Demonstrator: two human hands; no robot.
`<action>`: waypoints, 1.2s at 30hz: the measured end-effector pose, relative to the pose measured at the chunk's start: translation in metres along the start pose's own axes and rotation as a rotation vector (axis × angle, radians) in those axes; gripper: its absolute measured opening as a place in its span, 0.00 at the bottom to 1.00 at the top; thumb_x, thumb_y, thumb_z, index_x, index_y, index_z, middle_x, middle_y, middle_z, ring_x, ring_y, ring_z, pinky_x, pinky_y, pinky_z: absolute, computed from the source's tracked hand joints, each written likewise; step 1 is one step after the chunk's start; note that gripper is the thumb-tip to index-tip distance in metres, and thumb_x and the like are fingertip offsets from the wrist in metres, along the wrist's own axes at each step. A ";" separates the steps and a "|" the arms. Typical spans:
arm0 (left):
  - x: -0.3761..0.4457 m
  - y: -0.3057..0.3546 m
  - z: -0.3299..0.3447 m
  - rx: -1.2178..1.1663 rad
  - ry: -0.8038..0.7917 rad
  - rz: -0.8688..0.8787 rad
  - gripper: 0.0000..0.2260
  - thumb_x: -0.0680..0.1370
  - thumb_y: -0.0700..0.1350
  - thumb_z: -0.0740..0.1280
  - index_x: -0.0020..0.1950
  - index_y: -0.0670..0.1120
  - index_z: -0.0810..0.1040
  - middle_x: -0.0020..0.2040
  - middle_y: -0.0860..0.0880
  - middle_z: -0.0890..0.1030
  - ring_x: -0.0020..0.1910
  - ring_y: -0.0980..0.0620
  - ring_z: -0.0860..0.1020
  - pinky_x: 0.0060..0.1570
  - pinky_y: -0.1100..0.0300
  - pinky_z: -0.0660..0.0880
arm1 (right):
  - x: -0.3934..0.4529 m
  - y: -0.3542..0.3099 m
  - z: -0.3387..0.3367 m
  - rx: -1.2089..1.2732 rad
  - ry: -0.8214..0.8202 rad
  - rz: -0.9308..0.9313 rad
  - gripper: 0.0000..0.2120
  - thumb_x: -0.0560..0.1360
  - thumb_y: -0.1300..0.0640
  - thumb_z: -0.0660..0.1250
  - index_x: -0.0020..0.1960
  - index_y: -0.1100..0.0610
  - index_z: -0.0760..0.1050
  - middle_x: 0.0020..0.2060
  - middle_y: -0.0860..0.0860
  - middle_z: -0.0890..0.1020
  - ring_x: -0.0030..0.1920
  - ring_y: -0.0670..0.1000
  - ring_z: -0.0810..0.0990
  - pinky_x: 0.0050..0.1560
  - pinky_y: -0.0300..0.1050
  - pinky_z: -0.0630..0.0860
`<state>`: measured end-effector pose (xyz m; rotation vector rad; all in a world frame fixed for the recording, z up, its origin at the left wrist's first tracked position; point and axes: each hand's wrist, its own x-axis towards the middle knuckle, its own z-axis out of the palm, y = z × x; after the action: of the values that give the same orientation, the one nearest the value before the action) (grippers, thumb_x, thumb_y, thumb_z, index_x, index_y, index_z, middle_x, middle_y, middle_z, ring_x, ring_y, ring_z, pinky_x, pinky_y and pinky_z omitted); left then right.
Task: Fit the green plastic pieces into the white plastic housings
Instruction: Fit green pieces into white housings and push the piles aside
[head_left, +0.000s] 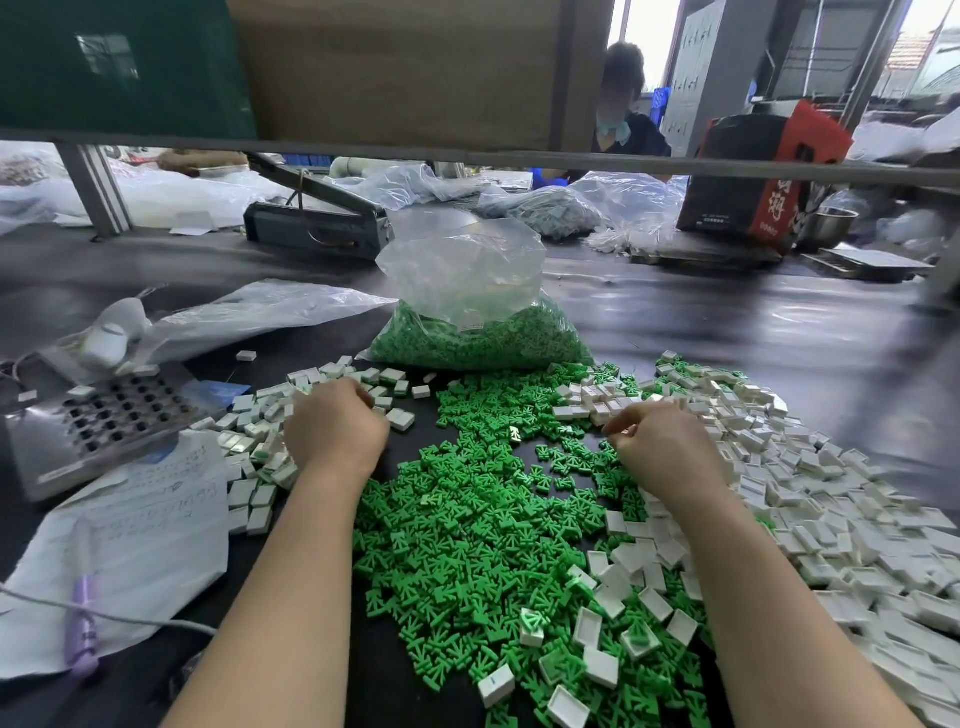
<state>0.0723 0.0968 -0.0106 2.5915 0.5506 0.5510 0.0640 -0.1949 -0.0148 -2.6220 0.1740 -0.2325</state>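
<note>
A wide heap of small green plastic pieces (467, 525) covers the middle of the dark table. Empty white housings (810, 483) lie piled on the right, and a smaller group of white housings (254, 441) lies on the left. My left hand (332, 426) rests among the left group with its fingers curled under; what they hold is hidden. My right hand (665, 441) sits at the edge of the right pile, fingers curled and pinching something small that I cannot make out. A few housings with green pieces inside (532, 623) lie near the front.
A clear bag of green pieces (478, 327) stands behind the heap. A metal jig plate with holes (98, 421) and a written paper sheet (156, 514) lie at left. Another person sits across the table behind a shelf rail (467, 153).
</note>
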 end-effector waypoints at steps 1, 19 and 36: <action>-0.002 0.006 0.000 -0.057 -0.017 0.035 0.04 0.75 0.45 0.69 0.48 0.49 0.82 0.47 0.47 0.83 0.48 0.43 0.79 0.41 0.56 0.70 | 0.000 -0.001 0.000 0.023 -0.022 -0.018 0.04 0.78 0.53 0.67 0.48 0.48 0.81 0.41 0.47 0.83 0.32 0.46 0.75 0.38 0.46 0.79; -0.030 0.058 0.013 -0.279 -0.320 0.298 0.02 0.75 0.49 0.70 0.43 0.53 0.81 0.41 0.55 0.81 0.43 0.53 0.79 0.44 0.56 0.78 | -0.006 -0.009 0.002 -0.375 -0.005 0.203 0.09 0.79 0.58 0.61 0.58 0.57 0.73 0.50 0.54 0.77 0.52 0.53 0.70 0.49 0.47 0.72; -0.053 0.085 0.020 -0.630 -0.574 0.351 0.06 0.75 0.44 0.73 0.50 0.53 0.81 0.42 0.53 0.81 0.40 0.55 0.80 0.39 0.61 0.77 | -0.010 -0.017 -0.011 0.619 -0.049 -0.043 0.02 0.75 0.62 0.70 0.45 0.57 0.77 0.44 0.57 0.82 0.44 0.54 0.81 0.47 0.47 0.81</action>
<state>0.0612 -0.0044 -0.0011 2.0816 -0.2433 0.0390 0.0536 -0.1835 0.0017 -2.0141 0.0202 -0.1982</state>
